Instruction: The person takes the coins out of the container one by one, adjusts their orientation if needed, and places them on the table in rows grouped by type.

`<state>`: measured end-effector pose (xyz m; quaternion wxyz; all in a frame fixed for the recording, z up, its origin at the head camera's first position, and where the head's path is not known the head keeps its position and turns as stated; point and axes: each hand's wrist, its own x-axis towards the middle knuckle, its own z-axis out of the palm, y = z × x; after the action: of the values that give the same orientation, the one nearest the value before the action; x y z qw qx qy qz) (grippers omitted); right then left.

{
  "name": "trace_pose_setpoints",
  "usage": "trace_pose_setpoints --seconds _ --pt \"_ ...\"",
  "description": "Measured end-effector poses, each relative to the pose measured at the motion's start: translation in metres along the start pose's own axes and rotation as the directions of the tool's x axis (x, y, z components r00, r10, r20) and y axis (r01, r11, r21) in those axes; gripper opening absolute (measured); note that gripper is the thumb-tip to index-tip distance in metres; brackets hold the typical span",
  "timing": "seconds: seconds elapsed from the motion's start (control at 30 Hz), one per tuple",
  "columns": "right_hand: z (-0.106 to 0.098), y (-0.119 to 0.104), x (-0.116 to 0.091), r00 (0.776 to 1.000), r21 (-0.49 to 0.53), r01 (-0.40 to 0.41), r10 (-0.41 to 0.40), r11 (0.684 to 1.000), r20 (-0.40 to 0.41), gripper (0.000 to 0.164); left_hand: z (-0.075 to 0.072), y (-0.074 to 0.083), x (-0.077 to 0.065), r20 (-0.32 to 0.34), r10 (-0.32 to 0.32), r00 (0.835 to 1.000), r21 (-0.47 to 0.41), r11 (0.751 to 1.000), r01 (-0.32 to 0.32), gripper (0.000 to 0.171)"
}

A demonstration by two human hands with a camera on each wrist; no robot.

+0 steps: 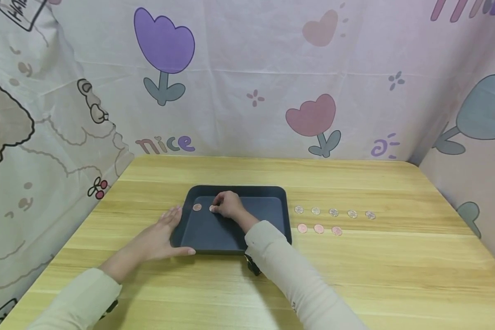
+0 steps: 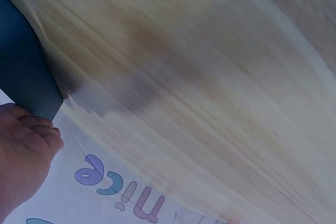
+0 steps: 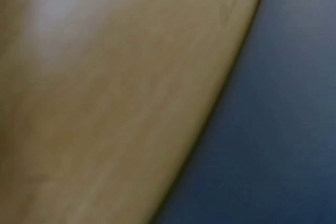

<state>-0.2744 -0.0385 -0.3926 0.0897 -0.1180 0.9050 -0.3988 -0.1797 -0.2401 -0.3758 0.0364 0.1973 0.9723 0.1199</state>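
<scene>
A dark rectangular baking tray [image 1: 261, 201] lies on the table. My right hand [image 1: 229, 206] reaches over it and pinches a small pale round coin [image 1: 212, 208] at the tray's floor. Left of that, a copper-coloured coin [image 1: 196, 207] lies flat in the tray. My left hand [image 1: 158, 236] rests against the tray's left side, fingers extended along the rim and thumb at the front corner. The left wrist view also catches the left hand [image 2: 23, 153] beside the tray wall [image 2: 29, 66]. Only the tray [image 3: 278, 140] and tabletop appear, blurred, in the right wrist view; the right hand is out of it.
To the tray's right, a row of several silvery coins [image 1: 333, 212] lies on the wooden table [image 1: 354, 266]. Three copper-coloured coins [image 1: 319, 228] form a row in front of them. A printed cloth [image 1: 239, 46] hangs behind the table and along its sides.
</scene>
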Motion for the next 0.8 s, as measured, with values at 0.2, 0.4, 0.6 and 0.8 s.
trace_pose_setpoints --seconds 0.2,0.4,0.6,0.8 --pt "0.01 0.012 0.012 0.998 -0.147 0.048 -0.043 0.988 0.039 0.017 0.001 -0.001 0.0 0.0 -0.004 1.0 -0.008 1.0 0.004 0.115" --pt "0.0 0.002 -0.003 0.999 -0.077 -0.031 0.032 0.997 0.012 0.019 0.001 -0.002 0.001 -0.002 -0.002 1.0 -0.006 1.0 0.002 0.116" --pt "-0.009 0.004 -0.016 0.998 0.04 -0.054 0.056 0.998 -0.038 0.039 0.0 -0.001 0.0 -0.011 0.004 1.0 -0.012 1.0 -0.004 0.115" --pt "-0.022 0.01 -0.029 0.988 0.259 -0.148 0.152 0.954 0.006 0.034 0.001 -0.001 0.0 -0.011 0.003 1.0 -0.012 1.0 -0.003 0.116"
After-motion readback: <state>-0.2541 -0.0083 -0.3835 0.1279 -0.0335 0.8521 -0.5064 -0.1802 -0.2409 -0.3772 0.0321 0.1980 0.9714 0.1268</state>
